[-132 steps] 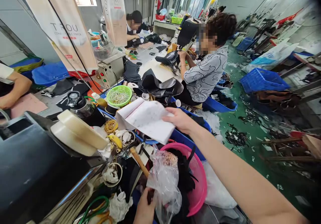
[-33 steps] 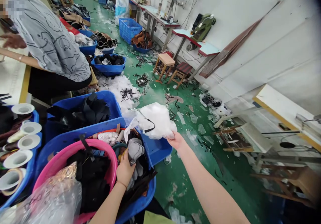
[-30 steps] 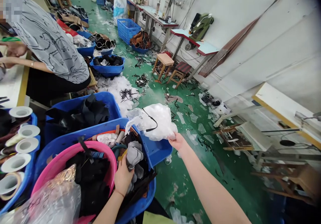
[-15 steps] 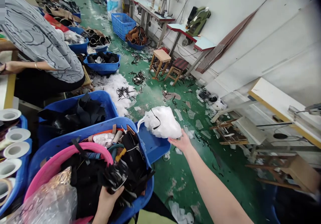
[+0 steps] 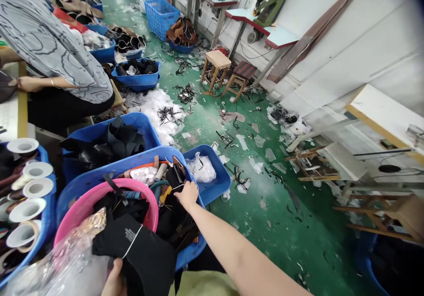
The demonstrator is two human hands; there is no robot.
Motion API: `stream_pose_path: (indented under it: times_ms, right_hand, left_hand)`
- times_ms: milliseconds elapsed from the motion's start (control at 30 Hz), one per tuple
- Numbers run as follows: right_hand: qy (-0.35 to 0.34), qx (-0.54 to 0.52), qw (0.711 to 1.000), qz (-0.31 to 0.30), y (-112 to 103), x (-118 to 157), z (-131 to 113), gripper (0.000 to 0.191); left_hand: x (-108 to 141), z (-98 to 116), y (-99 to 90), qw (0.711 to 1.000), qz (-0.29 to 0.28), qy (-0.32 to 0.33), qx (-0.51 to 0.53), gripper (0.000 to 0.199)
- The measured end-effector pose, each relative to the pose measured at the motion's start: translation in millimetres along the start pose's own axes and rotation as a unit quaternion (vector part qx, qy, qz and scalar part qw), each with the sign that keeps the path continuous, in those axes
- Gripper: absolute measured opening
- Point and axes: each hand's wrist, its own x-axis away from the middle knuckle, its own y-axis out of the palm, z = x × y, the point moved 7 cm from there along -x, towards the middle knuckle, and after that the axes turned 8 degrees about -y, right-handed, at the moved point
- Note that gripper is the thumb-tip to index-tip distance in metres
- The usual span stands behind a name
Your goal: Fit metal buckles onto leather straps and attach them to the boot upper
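Observation:
My left hand (image 5: 115,278) grips a stack of black pieces (image 5: 145,252) tied with a white band, over the pink basket (image 5: 152,207). Farther right, my right hand (image 5: 188,195) is closed on a black bundle (image 5: 175,176) with a thin white tie, inside the large blue tub (image 5: 76,190). The pink basket sits in that same tub, among dark pieces. A white plastic bag (image 5: 202,168) lies in the small blue bin (image 5: 220,176) beyond the tub.
A seated person (image 5: 59,48) works at a table on the left. Rolls (image 5: 33,190) stand in a blue bin at left. Two stools (image 5: 217,62) and scraps are on the green floor (image 5: 245,225). Another blue tub (image 5: 149,130) holds black pieces.
The white bag has left my right hand and lies in the small blue bin. My right hand has moved left onto a black bundle. My left hand has moved down-left with the banded stack.

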Motion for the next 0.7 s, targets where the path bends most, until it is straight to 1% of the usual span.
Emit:
stream_pose_path:
  times_ms: [67,133,200,267,333,400,433,467,500,533,600,633,667,700]
  right_hand:
    - [-0.016,-0.011,1.0,-0.013,-9,-1,-2,0.063]
    - [-0.046,-0.039,0.998,-0.027,-29,0,-4,0.067]
    - [-0.076,-0.075,0.993,-0.045,-59,3,-3,0.07]
    - [-0.084,-0.141,0.984,-0.072,-97,6,3,0.067]
    - [-0.045,-0.271,0.956,-0.106,-136,12,15,0.063]
    - [0.015,-0.342,0.933,-0.111,-170,23,29,0.06]
    - [0.041,-0.361,0.925,-0.115,-181,32,34,0.059]
    - [0.061,-0.378,0.914,-0.131,-186,43,34,0.06]
    - [0.074,-0.398,0.899,-0.166,-183,57,30,0.062]
    - [0.08,-0.416,0.88,-0.216,-173,72,21,0.065]
    - [0.073,-0.425,0.839,-0.33,-140,107,-7,0.071]
    - [0.065,-0.405,0.836,-0.364,-122,122,-20,0.072]
    - [0.046,-0.358,0.854,-0.375,-106,133,-32,0.072]
    - [0.017,-0.299,0.879,-0.371,-92,141,-42,0.073]
  left_hand:
    - [6,-1,7.4,1.0,0.011,-0.012,0.027,0.058]
    - [9,0,14.5,0.998,-0.006,-0.001,0.055,0.046]
    - [10,4,16.1,0.997,-0.03,0.021,0.067,0.033]
    - [8,8,12.5,0.996,-0.044,0.043,0.061,0.026]
    - [6,11,9.5,0.995,-0.054,0.066,0.041,0.027]
    - [6,14,12.2,0.993,-0.063,0.096,0.014,0.035]
    - [6,15,16.5,0.992,-0.066,0.112,-0.003,0.039]
    - [6,15,22.9,0.989,-0.071,0.126,-0.024,0.042]
    - [7,14,31.0,0.987,-0.078,0.136,-0.045,0.044]
    - [8,12,40.2,0.984,-0.087,0.143,-0.065,0.045]
    - [11,4,57.8,0.978,-0.109,0.145,-0.104,0.046]
    - [13,-2,63.7,0.976,-0.119,0.141,-0.117,0.047]
    - [14,-7,65.9,0.976,-0.121,0.132,-0.121,0.049]
    - [16,-12,64.6,0.978,-0.12,0.119,-0.119,0.052]
